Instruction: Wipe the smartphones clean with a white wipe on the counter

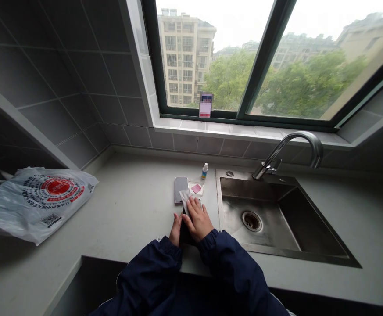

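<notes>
My right hand (199, 219) lies with its fingers stretched over a thin white wipe (184, 195), pressing it on a dark flat object (186, 236) that may be a phone. My left hand (176, 229) grips that object by its left edge, thumb up; most of it is hidden by my hands and sleeves. Just beyond, a phone (181, 184) with a pale rim lies flat on the counter. Beside it are a clear case or packet (200, 193) and a small pink piece (196, 188). A small white-capped bottle (205, 171) with a blue and yellow label stands behind them.
A steel sink (220, 210) with a curved tap (286, 145) is set into the pale counter (138, 197) on the right. At the left lies a white plastic bag (43, 197) with red print. A window (244, 118) rises behind the counter.
</notes>
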{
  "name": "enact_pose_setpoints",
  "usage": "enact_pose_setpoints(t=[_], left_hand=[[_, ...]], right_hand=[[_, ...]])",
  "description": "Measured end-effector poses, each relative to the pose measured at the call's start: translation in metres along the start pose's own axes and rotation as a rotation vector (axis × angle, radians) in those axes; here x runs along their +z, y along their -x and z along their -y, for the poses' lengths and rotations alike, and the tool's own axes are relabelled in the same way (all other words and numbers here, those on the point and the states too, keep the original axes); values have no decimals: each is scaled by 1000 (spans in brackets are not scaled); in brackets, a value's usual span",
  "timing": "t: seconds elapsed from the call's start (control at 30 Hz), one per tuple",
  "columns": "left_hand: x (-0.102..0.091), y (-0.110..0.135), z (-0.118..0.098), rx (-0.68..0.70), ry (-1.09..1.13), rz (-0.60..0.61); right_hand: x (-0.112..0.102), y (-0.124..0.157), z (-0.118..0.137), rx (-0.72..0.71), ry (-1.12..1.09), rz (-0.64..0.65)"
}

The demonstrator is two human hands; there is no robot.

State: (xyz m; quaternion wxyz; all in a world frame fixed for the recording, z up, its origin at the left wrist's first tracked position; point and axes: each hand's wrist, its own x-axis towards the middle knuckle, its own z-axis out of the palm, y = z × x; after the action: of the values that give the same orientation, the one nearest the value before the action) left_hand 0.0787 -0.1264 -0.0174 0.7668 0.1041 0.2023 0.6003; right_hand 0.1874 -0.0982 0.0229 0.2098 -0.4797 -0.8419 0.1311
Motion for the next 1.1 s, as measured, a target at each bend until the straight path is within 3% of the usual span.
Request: enact_pose_setpoints(t=[0.2, 0.37, 0.53, 0.7, 0.93, 1.1], left_hand=[[5, 6, -1, -61, 136, -102], [4, 15, -3, -188, 77, -82], [8, 14, -8, -105, 6, -73], [7, 14, -9, -134, 5, 19], [2, 16, -3, -177, -48, 21], [-6, 6, 1, -43, -45, 15]], right_hand=[[0, 31, 22, -165, -28, 43], [-5, 58, 32, -251, -41, 55], [-7, 81, 31, -297, -16, 33], [-11, 99, 24, -304, 14, 45], [-13, 90, 10, -262, 52, 28], [-10, 61, 0, -204, 47, 36]])
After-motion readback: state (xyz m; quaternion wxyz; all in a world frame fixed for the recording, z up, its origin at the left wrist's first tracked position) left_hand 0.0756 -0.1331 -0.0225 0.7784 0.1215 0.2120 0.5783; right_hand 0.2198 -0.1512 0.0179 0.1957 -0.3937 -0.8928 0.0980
